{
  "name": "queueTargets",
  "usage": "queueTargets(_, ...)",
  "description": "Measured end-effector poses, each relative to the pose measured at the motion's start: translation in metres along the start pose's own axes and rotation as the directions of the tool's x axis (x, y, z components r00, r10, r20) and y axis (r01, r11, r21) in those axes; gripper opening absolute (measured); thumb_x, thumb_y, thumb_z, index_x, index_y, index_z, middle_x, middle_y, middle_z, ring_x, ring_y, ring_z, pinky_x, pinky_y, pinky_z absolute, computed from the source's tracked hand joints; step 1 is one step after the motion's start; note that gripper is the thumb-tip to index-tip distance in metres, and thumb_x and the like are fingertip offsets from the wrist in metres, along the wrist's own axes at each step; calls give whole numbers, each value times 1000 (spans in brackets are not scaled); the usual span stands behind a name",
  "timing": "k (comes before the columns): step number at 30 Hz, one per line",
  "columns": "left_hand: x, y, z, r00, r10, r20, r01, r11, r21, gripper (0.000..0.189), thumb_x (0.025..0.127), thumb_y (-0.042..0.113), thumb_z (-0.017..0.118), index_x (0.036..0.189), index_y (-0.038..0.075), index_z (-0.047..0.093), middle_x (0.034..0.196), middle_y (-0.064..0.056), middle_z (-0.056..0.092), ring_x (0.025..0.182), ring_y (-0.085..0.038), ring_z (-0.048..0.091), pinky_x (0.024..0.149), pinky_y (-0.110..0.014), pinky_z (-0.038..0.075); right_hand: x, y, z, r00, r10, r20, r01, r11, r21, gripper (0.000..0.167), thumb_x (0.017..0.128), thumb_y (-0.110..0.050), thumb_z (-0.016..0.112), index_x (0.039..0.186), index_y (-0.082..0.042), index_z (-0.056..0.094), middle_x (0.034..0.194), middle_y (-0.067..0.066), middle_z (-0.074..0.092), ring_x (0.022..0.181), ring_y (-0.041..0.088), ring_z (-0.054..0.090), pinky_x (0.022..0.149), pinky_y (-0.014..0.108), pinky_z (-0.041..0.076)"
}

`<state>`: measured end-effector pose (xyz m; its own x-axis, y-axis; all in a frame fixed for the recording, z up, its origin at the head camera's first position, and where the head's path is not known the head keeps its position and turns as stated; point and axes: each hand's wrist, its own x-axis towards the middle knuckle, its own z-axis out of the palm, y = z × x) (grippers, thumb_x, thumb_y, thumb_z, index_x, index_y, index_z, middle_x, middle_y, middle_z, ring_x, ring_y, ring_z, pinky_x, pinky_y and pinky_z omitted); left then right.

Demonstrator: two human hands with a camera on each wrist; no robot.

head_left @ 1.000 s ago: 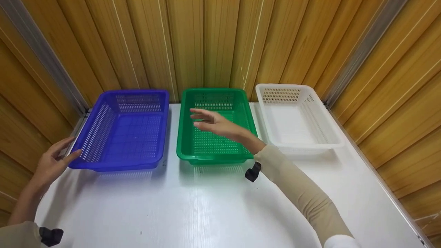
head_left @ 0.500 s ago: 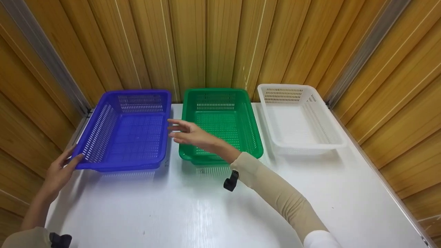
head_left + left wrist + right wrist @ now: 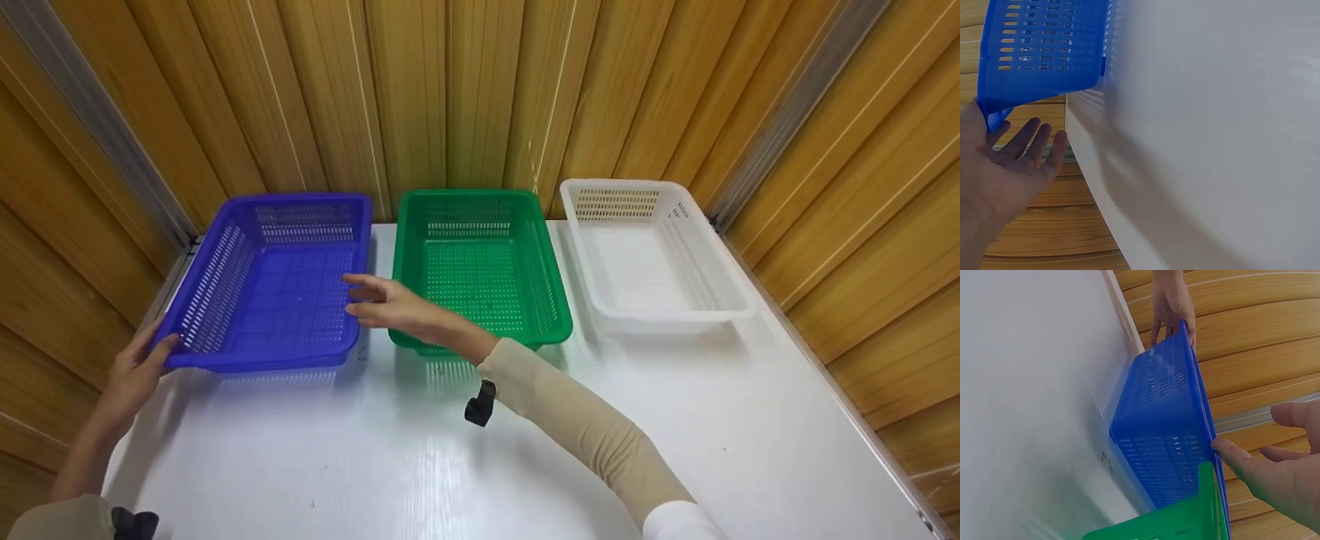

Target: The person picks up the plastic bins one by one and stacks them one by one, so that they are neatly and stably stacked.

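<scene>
A blue plastic basket [image 3: 289,292] with slotted walls stands at the left of the white table. My left hand [image 3: 135,375] holds its near left corner, thumb over the rim and fingers outside below it; in the left wrist view the fingers [image 3: 1033,147] reach loosely beneath the corner. My right hand [image 3: 394,306] is at the basket's right rim, its fingers apart and loosely bent. From the right wrist, one fingertip [image 3: 1219,443] shows right at the blue rim, with the thumb standing away from it. Nothing lies in the blue basket.
A green plastic basket [image 3: 555,300] stands in the middle, partly under my right forearm. Right of it is a white plastic basket [image 3: 675,315]. Wood-patterned panels [image 3: 480,90] wall in the back and both sides of the white table [image 3: 375,465].
My right hand has moved left and nearer, from over the green basket to the blue basket's right rim. My left hand has closed in on the blue basket's near left corner.
</scene>
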<state>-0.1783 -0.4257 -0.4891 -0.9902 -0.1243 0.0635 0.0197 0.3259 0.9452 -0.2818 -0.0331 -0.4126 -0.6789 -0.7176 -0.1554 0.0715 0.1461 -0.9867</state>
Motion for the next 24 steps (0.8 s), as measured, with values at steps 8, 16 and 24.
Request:
queueTargets(8, -2, 2, 1, 1000, 21, 17, -20, 999, -39, 66, 110, 24, 45, 161, -3, 13, 105, 29, 59, 94, 13, 61, 80, -5, 52, -2, 1, 2, 1000, -8, -16, 8, 1000, -10, 62, 105, -18, 56, 161, -16, 31, 162, 13, 40, 144, 26, 48, 118, 41, 43)
queueTargets(16, -3, 3, 0, 1000, 22, 21, -22, 1000, -13, 66, 110, 25, 43, 161, -2, 12, 107, 30, 55, 95, 14, 59, 81, -6, 53, -5, -1, 3, 999, 0, -41, 0, 1000, 10, 61, 104, -14, 56, 161, -14, 32, 162, 13, 39, 145, 27, 47, 118, 44, 43)
queueTargets(24, -5, 3, 1, 998, 52, 37, -53, 998, 33, 65, 111, 28, 40, 161, -3, 13, 113, 25, 52, 97, 13, 58, 83, -7, 53, -8, -7, 8, 995, 41, -95, -37, 999, 37, 64, 104, -11, 57, 162, -15, 30, 165, 12, 34, 146, 28, 46, 117, 43, 44)
